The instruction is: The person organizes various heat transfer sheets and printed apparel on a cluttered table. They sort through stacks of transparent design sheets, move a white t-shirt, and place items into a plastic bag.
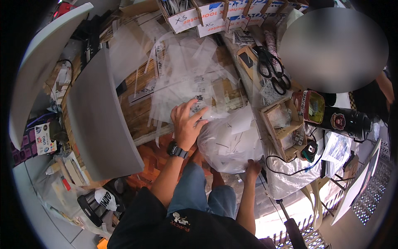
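Note:
A large clear plastic bag (232, 143) hangs at the near edge of the wooden table, with white pieces inside it. My right hand (253, 168) is closed on the bag's lower right rim. Spread fingers show on my left hand (187, 123), which is over the table edge just left of the bag. Its fingertips are beside a printed clear plastic piece (200, 87); whether they touch it I cannot tell. Beyond lies a loose heap of clear plastic strips and sheets (174, 62) on the tabletop (134, 118).
Several labelled cardboard boxes (184, 20) line the far edge. At the right are black-handled scissors (271, 68), a small open cardboard box (275, 124) and a black tumbler (346, 121). A curved grey panel (101, 120) stands at the left. A blurred person is at the far right.

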A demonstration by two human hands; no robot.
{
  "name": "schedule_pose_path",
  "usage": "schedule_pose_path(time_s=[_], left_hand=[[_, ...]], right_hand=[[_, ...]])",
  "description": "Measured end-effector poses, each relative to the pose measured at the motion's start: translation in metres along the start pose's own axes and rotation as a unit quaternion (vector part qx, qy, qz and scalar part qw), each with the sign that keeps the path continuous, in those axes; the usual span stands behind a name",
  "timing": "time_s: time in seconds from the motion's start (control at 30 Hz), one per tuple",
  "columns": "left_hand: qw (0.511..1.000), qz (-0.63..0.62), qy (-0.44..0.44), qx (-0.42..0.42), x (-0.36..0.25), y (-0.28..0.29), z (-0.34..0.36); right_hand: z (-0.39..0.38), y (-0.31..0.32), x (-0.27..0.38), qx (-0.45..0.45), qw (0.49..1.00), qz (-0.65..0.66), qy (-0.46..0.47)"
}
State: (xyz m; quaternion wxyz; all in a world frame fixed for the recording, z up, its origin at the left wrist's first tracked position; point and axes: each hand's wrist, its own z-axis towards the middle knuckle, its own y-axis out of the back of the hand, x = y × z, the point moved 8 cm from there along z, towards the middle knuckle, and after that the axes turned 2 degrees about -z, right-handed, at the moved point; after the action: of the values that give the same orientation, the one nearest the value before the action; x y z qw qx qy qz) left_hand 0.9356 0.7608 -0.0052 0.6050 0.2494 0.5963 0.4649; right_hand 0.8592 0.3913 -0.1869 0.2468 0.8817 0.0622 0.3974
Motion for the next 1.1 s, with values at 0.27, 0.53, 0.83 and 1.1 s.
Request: schedule_pose_path(time_s=[0.27,0.53,0.83,1.1], left_hand=[[0.890,-0.390,0.186,-0.143,0.059,0.018,0.024],[0.861,-0.357,0.235,-0.276,0.048,0.078,0.042],[0.906,-0.338,-0.080,-0.243,-0.103,0.083,0.075],[0.864,-0.440,-0.244,0.021,-0.218,-0.023,0.158]], right_hand=[[-0.002,-0.014,-0.004,0.020,0.998,0.039,-0.036],[0.003,-0.013,-0.012,0.022,1.000,-0.008,0.003],[0.009,-0.013,-0.033,-0.015,1.000,-0.003,-0.009],[0.014,-0.008,-0.028,-0.026,0.976,-0.142,0.160]])
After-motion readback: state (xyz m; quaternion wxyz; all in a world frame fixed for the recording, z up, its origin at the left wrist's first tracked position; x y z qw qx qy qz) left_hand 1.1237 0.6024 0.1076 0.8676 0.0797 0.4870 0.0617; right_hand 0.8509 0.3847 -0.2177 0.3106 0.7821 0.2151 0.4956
